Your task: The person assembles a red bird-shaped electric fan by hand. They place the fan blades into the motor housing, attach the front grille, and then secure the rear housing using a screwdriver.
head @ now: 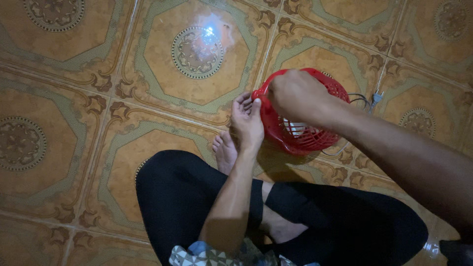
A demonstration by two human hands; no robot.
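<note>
The fan [301, 130], a small red one in a plastic wire-style cage, stands tilted on the tiled floor [74, 98] just in front of the person's crossed legs, beside a bare foot [225, 150]. The right hand [295, 96] lies over the top of the cage, its fingers curled down around the rim and gripping it. The left hand [248, 118] is at the cage's left edge, fingertips pinched on the rim where the two halves seem to meet; whether they hold a clip or only the rim I cannot tell. White blades [294, 128] show through the bars. A dark cord [362, 100] runs from behind the fan to a plug [376, 97] lying loose on the floor. The fan looks light, easy to steady with one hand. The thin plastic bars will likely flex and could snap if squeezed or pried hard, so the thicker outer rim is the safer place to hold. The smooth plastic may slip a little, and the trailing cord could drag or snag if the fan is turned.
</note>
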